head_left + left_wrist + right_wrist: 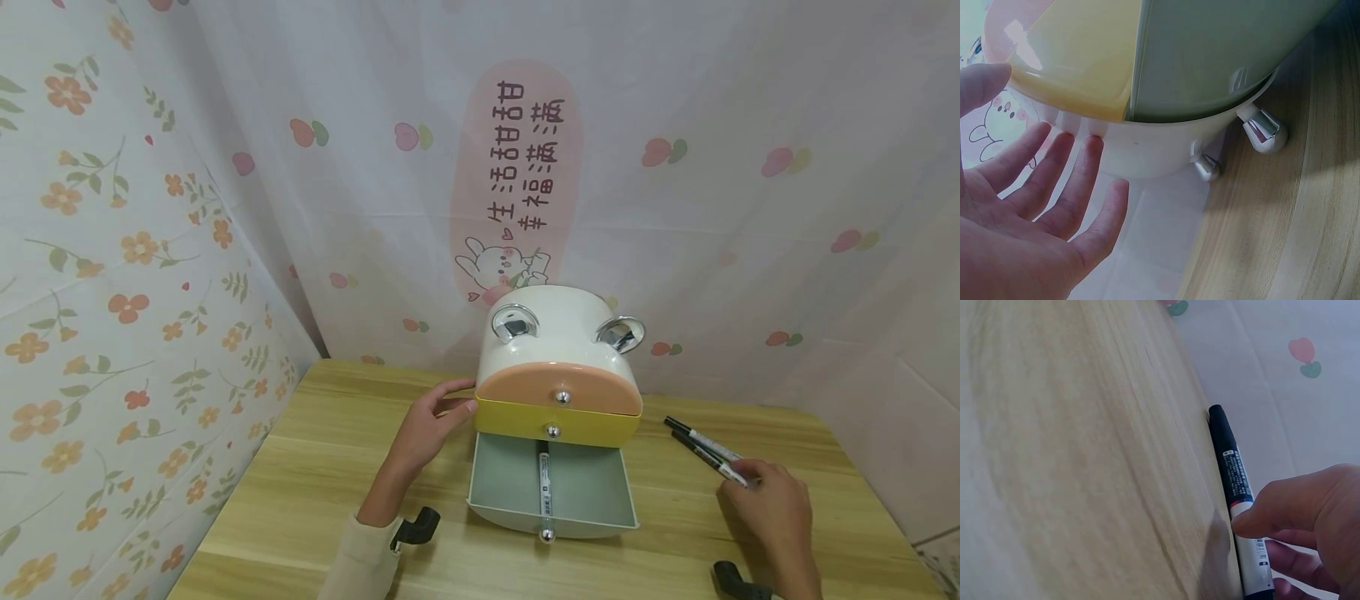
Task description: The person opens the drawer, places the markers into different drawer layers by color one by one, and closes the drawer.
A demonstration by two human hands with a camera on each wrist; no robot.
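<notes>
A small drawer organizer (551,333) with a white body stands on the table. Its lowest, grey-green drawer (588,487) is pulled out, and a marker pen (545,483) lies inside it, front to back. My left hand (426,429) touches the organizer's left side by the yellow drawer (517,420), fingers extended and holding nothing. On the table to the right, two marker pens (705,446) with black caps lie close together. My right hand (776,504) is at their near ends. In the right wrist view, its thumb and fingers pinch a marker pen (1235,472).
An orange top drawer (525,383) is closed above the yellow one. Round silver knobs (552,430) stick out in front. A printed curtain (375,208) hangs behind the wooden table (330,467), and a floral one (112,292) hangs at the left.
</notes>
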